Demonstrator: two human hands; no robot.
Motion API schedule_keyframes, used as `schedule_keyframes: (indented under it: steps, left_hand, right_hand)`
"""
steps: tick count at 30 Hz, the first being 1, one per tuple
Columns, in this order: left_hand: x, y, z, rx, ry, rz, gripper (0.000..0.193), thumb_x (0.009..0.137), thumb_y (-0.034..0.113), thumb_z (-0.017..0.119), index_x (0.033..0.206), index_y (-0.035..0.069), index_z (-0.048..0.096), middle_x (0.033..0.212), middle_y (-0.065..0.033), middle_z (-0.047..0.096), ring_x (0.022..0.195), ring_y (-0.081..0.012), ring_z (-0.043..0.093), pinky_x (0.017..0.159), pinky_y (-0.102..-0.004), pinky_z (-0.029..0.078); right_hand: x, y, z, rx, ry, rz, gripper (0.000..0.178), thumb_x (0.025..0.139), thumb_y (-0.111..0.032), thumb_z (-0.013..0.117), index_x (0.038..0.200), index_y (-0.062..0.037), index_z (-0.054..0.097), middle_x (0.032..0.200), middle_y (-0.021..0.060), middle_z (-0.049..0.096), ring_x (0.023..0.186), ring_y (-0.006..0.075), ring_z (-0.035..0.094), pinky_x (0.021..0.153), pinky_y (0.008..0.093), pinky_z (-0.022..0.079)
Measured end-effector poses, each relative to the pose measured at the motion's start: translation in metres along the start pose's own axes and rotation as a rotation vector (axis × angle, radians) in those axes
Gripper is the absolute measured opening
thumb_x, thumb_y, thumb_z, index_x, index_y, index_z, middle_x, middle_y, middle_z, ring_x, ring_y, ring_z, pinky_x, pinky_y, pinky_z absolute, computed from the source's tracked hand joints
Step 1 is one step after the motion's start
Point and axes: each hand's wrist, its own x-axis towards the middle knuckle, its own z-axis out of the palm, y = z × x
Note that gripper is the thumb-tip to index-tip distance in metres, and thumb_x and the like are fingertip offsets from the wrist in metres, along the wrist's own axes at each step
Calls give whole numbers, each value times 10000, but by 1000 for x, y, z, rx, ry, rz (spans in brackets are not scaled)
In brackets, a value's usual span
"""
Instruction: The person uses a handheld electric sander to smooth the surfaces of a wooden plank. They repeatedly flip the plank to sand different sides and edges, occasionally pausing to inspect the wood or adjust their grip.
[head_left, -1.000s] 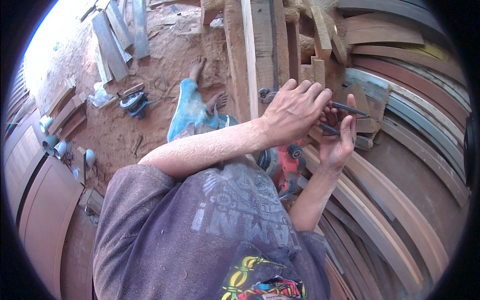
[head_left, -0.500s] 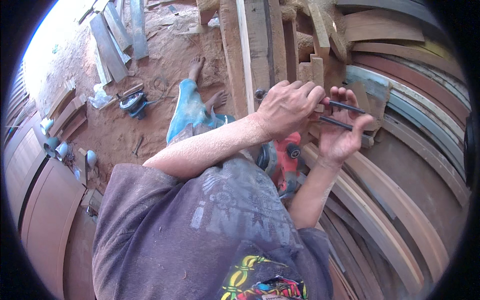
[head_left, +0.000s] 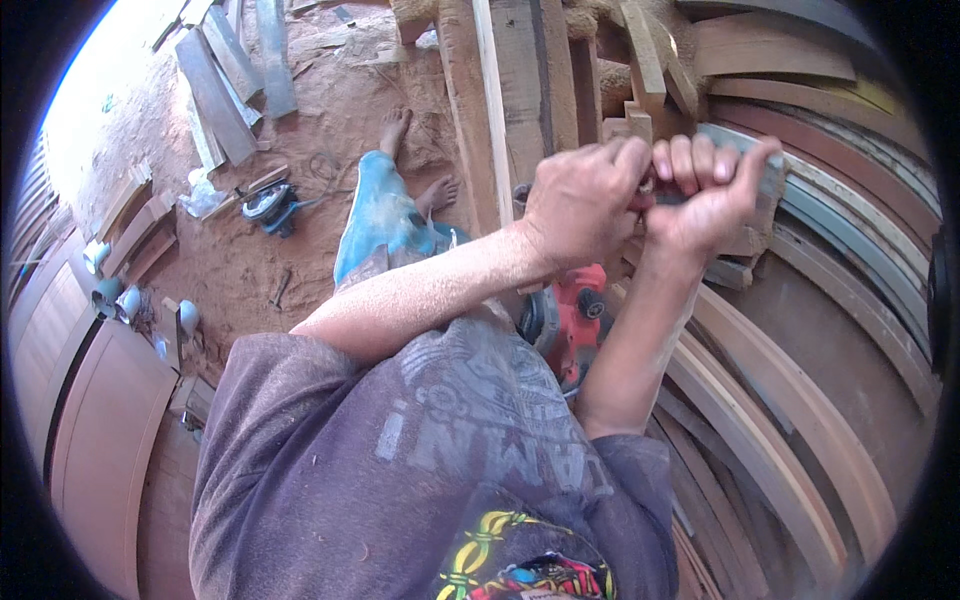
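My left hand [head_left: 585, 205] is closed, its knuckles facing up. Beside it my right hand [head_left: 708, 195] has its fingers curled in and its thumb raised. The two hands meet, and a small part of something shows between them; my fingers hide the rest, so I cannot make out what it is. Below the hands, close to my body, stands a red power tool [head_left: 578, 315] with a dark knob, partly covered by my shirt and left forearm. Sawdust coats my left forearm.
Long timber boards [head_left: 515, 90] run away ahead of me. Stacked planks [head_left: 770, 400] lie to the right. On the dirt floor at left are a blue power tool [head_left: 268, 208] with a cord, loose boards [head_left: 215, 95] and wooden panels [head_left: 105, 430].
Two slender dark bars lay across my open right palm, with my left hand at their near ends. Now my right fingers have curled in and the bars are hidden.
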Motion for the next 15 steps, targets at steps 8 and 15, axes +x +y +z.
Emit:
schedule_keyframes:
  steps: [8,15]
  left_hand:
    - [-9,-3,7,-56,16,125,255,817,157,744,997,78,583,891,-115,685,861,-313,750,730,-455,589]
    - [-29,1,11,21,-121,280,236,869,190,726,1047,90,609,987,-85,690,974,-268,732,819,-398,551]
  right_hand:
    - [-18,-3,-28,105,-149,-73,660,1118,-612,499,635,-194,332,547,-50,261,516,121,222,569,340,333]
    - [-70,1,-75,-140,59,-165,717,1065,-738,450,967,-67,682,794,17,527,790,189,564,837,380,538]
